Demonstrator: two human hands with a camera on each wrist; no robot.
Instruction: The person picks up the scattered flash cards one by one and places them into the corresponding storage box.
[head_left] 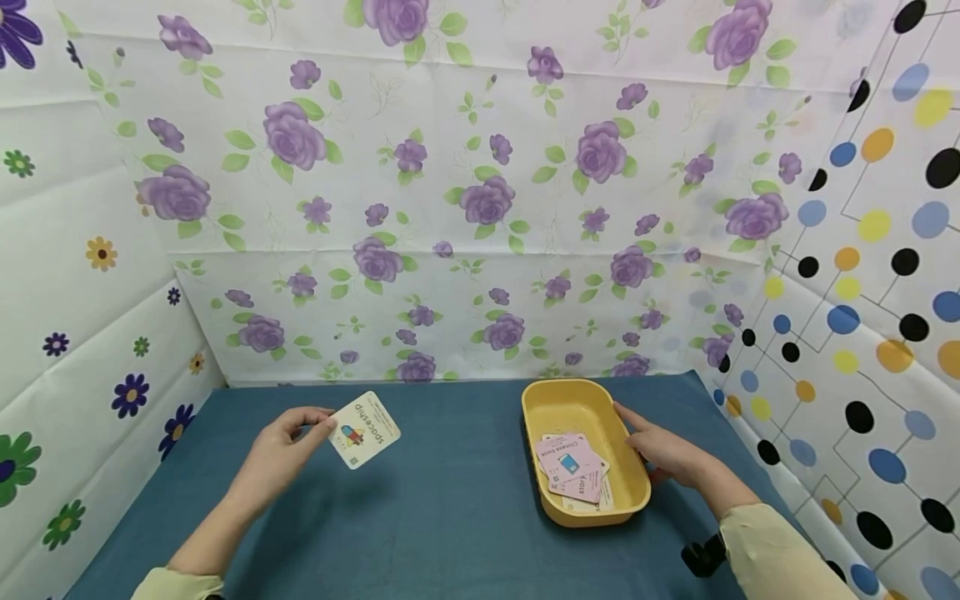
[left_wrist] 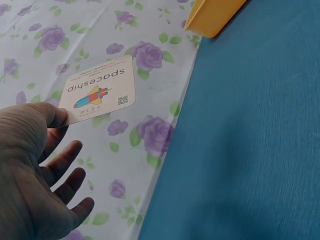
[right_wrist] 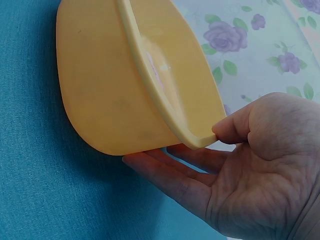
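Between thumb and index finger, my left hand [head_left: 281, 454] pinches a cream card [head_left: 365, 430] by its edge, above the blue table on the left. The card reads "spaceship" beside a coloured rocket drawing [left_wrist: 92, 96]; the other left fingers are spread apart. My right hand [head_left: 671, 450] grips a yellow plastic basin [head_left: 581, 521] at its right side. In the right wrist view, the thumb of that hand [right_wrist: 260, 170] lies on the rim and the fingers are against the outer wall. Several cards [head_left: 570, 462], pink and cream, lie overlapping inside the basin.
Blue cloth [head_left: 442, 508] covers the table. A white sheet with purple roses [head_left: 487, 200] rises behind it, a flowered sheet [head_left: 75, 283] on the left and a dotted one [head_left: 862, 333] on the right. A black object [head_left: 703, 557] sits by the right sleeve.
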